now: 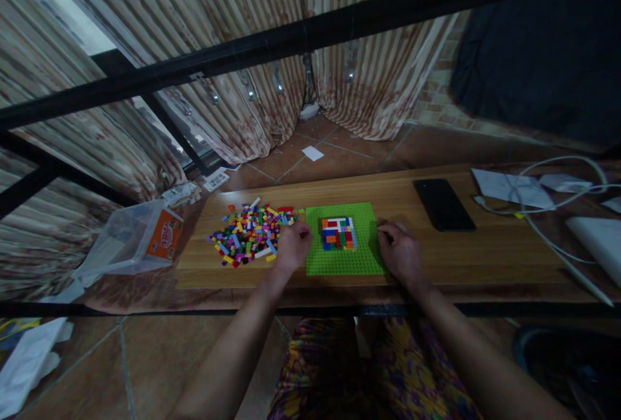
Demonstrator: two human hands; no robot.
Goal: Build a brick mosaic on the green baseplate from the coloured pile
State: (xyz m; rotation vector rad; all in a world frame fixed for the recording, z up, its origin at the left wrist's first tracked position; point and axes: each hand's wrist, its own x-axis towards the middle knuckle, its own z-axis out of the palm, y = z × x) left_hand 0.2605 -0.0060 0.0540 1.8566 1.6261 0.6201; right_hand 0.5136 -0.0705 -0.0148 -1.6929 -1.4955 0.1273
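Note:
A light green studded baseplate (366, 261) lies on the wooden board. Near its middle sits a low block of toy bricks (338, 233) in red, blue, white, orange and other colours. My left hand (292, 248) is at the plate's left edge, beside the brick pile, with thumb and fingers pinched together; whatever may be between them is too small to tell. At the right edge of the plate rests my right hand (402, 253), its fingers curled and thumb closed in, the fingertips partly hidden. A heap of loose mixed bricks (250, 232) spreads to the left.
A clear plastic box (121, 245) with an orange label stands left of the wooden board (504, 258). To the right lie a black phone (444, 204), white cables (557, 164) and papers (512, 188). A dark metal bar (272, 44) crosses in front of striped curtains.

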